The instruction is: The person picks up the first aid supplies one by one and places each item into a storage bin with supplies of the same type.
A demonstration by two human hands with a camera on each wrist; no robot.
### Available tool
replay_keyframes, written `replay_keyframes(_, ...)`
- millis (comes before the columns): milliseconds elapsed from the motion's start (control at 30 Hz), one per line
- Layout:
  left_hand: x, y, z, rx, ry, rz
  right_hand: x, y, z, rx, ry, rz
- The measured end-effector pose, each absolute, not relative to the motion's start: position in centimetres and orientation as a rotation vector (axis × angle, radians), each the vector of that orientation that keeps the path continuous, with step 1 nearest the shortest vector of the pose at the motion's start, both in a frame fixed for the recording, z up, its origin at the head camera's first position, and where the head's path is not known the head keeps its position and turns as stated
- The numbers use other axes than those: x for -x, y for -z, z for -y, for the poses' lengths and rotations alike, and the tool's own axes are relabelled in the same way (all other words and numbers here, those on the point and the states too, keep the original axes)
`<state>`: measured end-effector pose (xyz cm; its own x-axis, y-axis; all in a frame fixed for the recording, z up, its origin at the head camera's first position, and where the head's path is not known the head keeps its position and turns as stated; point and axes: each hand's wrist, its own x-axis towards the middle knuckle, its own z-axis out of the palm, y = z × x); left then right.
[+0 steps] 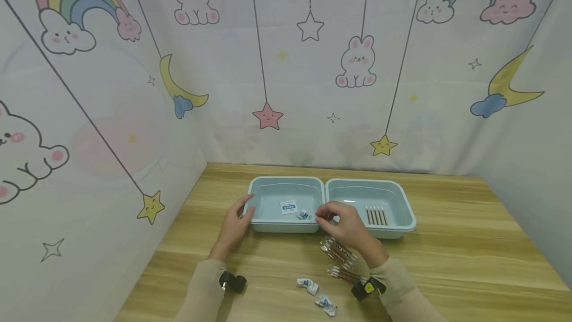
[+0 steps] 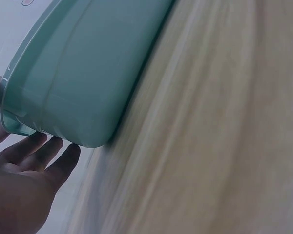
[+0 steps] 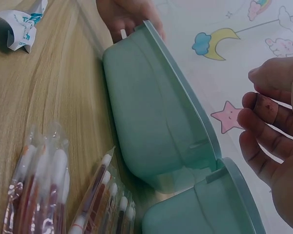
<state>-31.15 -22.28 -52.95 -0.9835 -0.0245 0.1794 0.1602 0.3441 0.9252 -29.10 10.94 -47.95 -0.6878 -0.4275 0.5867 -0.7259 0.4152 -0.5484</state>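
Note:
My left hand grips the left end of the left pale blue basin, its fingers against the outer wall in the left wrist view. A flat white-and-blue sachet lies in that basin beside a crumpled sachet. Over the near rims, where the two basins meet, hovers my right hand. Its fingers are loosely curled, and nothing shows between them in the right wrist view. In the right basin lies a row of brown-stemmed, white-tipped swabs.
In front of the basins lie wrapped swab bundles, with another bundle nearer me. Two crumpled white-and-blue sachets, one behind the other, sit on the wooden table. A printed curtain stands behind.

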Motion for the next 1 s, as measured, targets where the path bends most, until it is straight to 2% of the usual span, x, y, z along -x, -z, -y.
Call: replay_keyframes(1000,31.1,53.1,22.4,0.106,1.735,2.443,28.1,48.9,-11.2,-1.120,-1.184,2.258)
